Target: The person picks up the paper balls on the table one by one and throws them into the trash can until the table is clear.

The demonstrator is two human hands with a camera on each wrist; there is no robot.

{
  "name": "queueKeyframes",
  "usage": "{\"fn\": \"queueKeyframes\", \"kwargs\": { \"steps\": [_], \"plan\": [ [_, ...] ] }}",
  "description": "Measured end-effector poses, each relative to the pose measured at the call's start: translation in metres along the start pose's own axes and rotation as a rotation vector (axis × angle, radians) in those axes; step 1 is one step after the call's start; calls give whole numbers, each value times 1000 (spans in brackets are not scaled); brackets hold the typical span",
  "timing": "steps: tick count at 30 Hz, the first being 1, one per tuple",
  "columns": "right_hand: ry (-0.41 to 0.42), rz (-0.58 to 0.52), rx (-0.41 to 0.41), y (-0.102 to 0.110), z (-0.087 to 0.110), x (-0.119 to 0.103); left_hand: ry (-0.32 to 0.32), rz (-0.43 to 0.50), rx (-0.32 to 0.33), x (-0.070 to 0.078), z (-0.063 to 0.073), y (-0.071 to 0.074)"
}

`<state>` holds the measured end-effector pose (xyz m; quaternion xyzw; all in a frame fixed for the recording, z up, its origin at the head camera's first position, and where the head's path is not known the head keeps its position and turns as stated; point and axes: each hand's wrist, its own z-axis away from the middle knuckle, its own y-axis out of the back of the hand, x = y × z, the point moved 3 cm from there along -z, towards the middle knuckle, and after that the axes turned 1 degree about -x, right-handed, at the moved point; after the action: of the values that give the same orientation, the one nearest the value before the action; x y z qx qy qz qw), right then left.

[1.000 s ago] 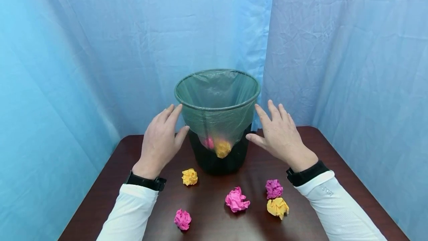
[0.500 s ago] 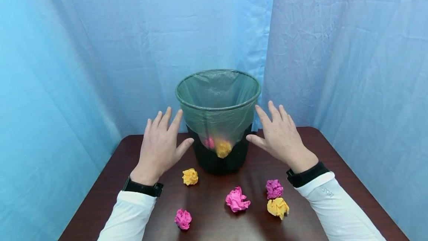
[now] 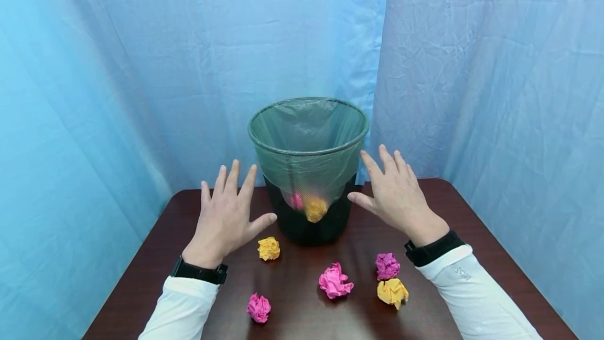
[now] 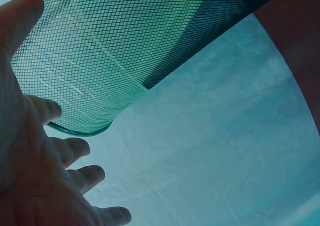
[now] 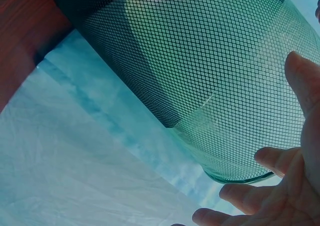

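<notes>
Black mesh bin with a green liner is sitting upright toward the back of the table, left hand and right hand near either side, both empty and spread pretty wide, five crumpled paper balls out front.

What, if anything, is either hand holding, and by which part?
Nothing is held: the left hand and right hand are spread near the round black mesh wastebasket.
</notes>
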<state>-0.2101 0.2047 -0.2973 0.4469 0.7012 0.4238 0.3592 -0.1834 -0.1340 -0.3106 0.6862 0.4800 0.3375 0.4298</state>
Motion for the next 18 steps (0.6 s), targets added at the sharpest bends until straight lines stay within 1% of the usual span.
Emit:
{"fn": "queueKeyframes", "kwargs": {
  "steps": [4, 9, 18],
  "plan": [
    [-4, 2, -10, -2, 1, 0, 12, -7, -29, -1, 4, -4],
    [-10, -2, -23, -3, 2, 1, 16, -18, -35, -1, 6, -7],
    [-17, -2, -43, -7, 4, 2, 28, -8, -57, -2, 10, -12]
  ]
}}
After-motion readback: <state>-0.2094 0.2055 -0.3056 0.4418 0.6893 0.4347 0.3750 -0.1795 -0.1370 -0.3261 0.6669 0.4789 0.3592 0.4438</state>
